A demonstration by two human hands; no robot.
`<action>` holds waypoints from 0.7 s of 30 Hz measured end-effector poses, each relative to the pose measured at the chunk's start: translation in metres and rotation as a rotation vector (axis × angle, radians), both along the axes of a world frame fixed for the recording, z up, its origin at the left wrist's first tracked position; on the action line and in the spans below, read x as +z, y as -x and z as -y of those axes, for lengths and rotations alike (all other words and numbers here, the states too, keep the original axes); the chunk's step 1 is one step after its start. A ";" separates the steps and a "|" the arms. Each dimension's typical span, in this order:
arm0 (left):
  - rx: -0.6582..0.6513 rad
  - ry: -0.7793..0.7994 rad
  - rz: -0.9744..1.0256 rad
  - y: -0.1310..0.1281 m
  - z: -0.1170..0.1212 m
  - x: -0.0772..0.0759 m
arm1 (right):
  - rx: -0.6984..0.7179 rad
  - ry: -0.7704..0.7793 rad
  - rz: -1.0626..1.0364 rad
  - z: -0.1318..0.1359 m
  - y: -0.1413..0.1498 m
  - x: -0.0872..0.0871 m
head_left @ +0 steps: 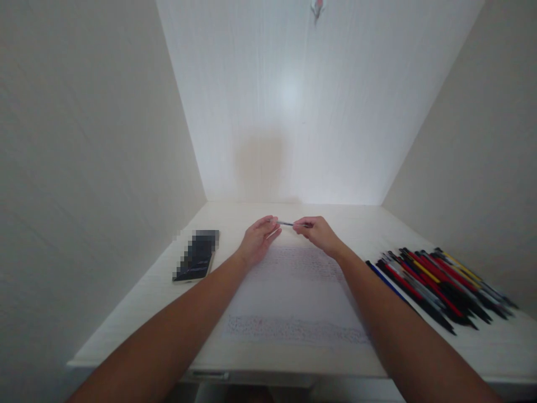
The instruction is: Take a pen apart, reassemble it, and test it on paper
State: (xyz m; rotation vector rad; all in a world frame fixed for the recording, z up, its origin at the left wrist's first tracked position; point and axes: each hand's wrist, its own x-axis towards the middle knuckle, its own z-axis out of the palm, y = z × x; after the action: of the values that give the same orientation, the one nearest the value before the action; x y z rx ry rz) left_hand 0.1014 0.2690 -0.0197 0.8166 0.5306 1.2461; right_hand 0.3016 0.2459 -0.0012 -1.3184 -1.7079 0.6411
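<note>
Between my two hands, above the far edge of a written-on sheet of paper (293,296), is a thin pen (286,223) held roughly level. My left hand (260,238) pinches its left end with the fingertips. At the other end, my right hand (318,232) grips the pen between thumb and fingers. The pen looks pale on the left and darker towards the right; its ends are partly hidden by my fingers. Rows of small handwriting cover the top and bottom of the paper, with a paler band between them.
A pile of pens (440,285) in black, red, yellow, blue and grey lies on the right of the white desk (146,313). On the left rests a phone (197,257), partly pixelated. Panels (289,157) enclose the desk at the back and both sides.
</note>
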 end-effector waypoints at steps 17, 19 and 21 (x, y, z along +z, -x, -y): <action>0.030 -0.018 -0.067 0.001 -0.003 -0.001 | 0.080 -0.085 0.167 0.004 0.017 -0.003; -0.021 -0.017 0.000 0.001 -0.006 -0.006 | 0.106 -0.067 0.207 0.002 0.016 -0.003; -0.078 -0.014 0.047 0.001 -0.009 -0.010 | 0.133 -0.021 0.231 0.000 0.015 -0.004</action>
State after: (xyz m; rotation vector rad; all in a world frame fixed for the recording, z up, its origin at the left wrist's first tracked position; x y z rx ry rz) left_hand 0.1006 0.2779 -0.0298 0.8106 0.4481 1.1953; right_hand 0.2868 0.2457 -0.0048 -1.3128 -1.9973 0.5611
